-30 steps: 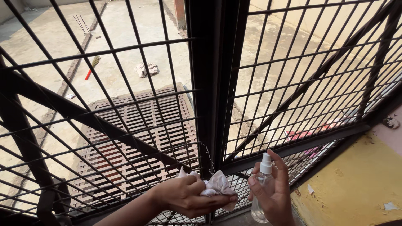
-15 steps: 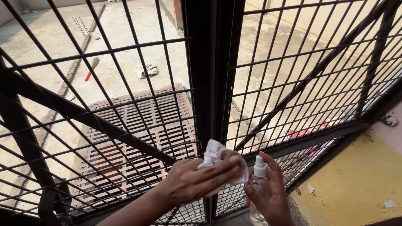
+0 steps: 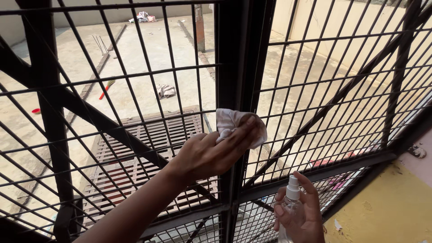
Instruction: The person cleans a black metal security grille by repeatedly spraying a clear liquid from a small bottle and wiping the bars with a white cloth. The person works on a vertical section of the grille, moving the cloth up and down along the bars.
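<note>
Left hand (image 3: 209, 155) raised, fingers curled shut around a crumpled white cloth (image 3: 234, 126); I see the cloth bunched under the fingertips and pressed to the black central post (image 3: 234, 67) of the metal grille. Right hand (image 3: 299, 213) low, below and right of those fingers, wrapped closed around a clear spray bottle (image 3: 290, 209), white nozzle poking above the thumb.
</note>
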